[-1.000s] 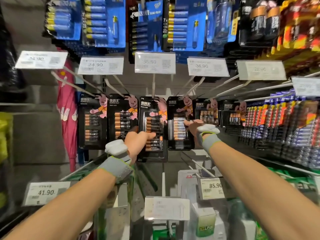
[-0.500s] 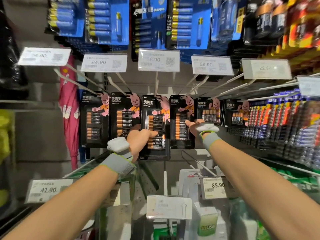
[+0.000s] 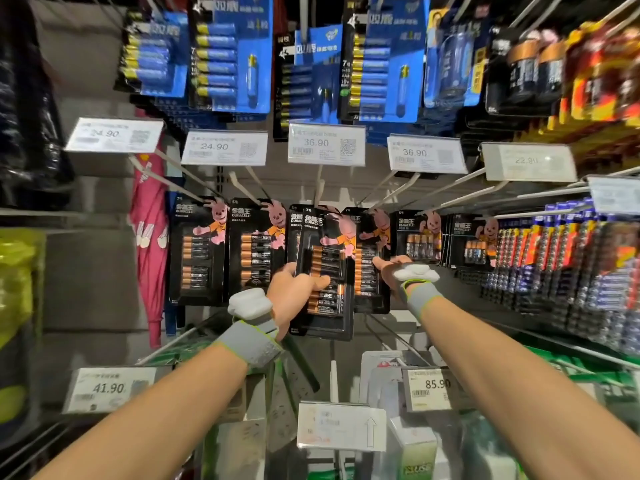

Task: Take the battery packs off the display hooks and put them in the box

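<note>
Gripping the battery pack [image 3: 329, 237] low down, thumb across its front, the left hand [image 3: 291, 289] holds it tilted, just ahead of the neighbouring pack [image 3: 367, 289], which the right hand [image 3: 388, 266] reaches; that grip is hidden. Stiff card, slick plastic, probably weighty: pinch beside the cells.

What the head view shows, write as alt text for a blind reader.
The left hand grips a black battery pack, tilted out of a row of hanging packs in a shop display. The right hand is at the next pack; price tags hang above.
</note>
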{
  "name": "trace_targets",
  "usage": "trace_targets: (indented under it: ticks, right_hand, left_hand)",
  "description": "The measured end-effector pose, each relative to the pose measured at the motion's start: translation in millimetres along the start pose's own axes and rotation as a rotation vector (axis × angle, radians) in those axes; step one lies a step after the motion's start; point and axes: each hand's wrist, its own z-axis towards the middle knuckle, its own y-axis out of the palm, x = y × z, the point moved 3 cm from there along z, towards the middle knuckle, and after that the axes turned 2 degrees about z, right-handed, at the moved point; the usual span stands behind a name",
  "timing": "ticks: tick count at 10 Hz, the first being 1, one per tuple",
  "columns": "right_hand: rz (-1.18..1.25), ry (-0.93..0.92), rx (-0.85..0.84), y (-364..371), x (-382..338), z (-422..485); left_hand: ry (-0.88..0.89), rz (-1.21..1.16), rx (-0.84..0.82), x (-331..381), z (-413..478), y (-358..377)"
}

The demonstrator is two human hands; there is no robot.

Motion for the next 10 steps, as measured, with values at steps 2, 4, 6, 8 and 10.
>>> trace_targets:
  ticks: [2,4,6,8,10]
  right_hand:
    - [-0.466,-0.118,0.081,-7.2,0.6,14.9]
    - [-0.388,-0.146,-0.011,-12.7,-1.7,-10.2]
    - [0.096,-0.194,-0.256,-2.6,-6.5,-81.6]
    - [0.155,-0.231,-0.294,-17.4,-2.2,-121.6]
    - [0.091,-0.321,-0.258,-44.0,9.1,-140.3]
  left_hand:
    - [0.011,0.017,-0.015,1.1,-5.7,-6.5]
    - [0.025,0.031,-0.005,-0.3,-15.1,-14.5]
    - [0.063,-0.025,0.013,1.7,-28.4,-11.5]
    - [0.16,0.077,-0.044,13.1,-58.3,6.4]
    - [0.182,0.09,-0.129,21.0,-87.2,21.9]
